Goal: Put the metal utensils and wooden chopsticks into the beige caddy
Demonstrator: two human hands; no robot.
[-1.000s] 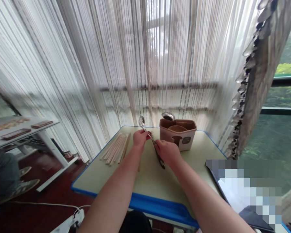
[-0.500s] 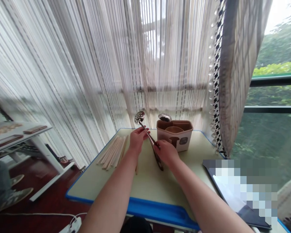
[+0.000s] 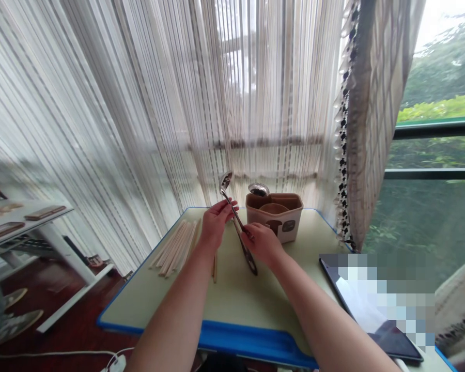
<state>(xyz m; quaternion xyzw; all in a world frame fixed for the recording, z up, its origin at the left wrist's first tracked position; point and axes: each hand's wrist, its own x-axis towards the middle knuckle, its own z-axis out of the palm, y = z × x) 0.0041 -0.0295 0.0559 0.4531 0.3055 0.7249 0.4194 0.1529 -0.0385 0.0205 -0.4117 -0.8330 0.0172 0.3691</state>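
Observation:
My left hand (image 3: 214, 223) pinches the upper shaft of a metal ladle (image 3: 225, 182), whose bowl points up and away. My right hand (image 3: 262, 244) grips the same ladle lower down, by its dark handle (image 3: 249, 259). The ladle slants over a pale green table (image 3: 232, 294) with a blue edge. Just behind my right hand stands a beige utensil holder (image 3: 276, 221) with another metal spoon (image 3: 258, 189) sticking out. A row of wooden chopsticks (image 3: 175, 248) lies left of my left hand, and one single chopstick (image 3: 215, 266) lies under my left wrist.
White string curtains hang behind the table, and a patterned drape (image 3: 375, 119) hangs at the right. A dark tablet (image 3: 352, 289) lies at the table's right front. To the left stand a white table (image 3: 31, 222) and a person's shoes (image 3: 8, 315). A power strip (image 3: 116, 364) lies on the floor.
The ladle's bowl has risen and tipped more upright between my hands. The view has shifted right, showing more of the window.

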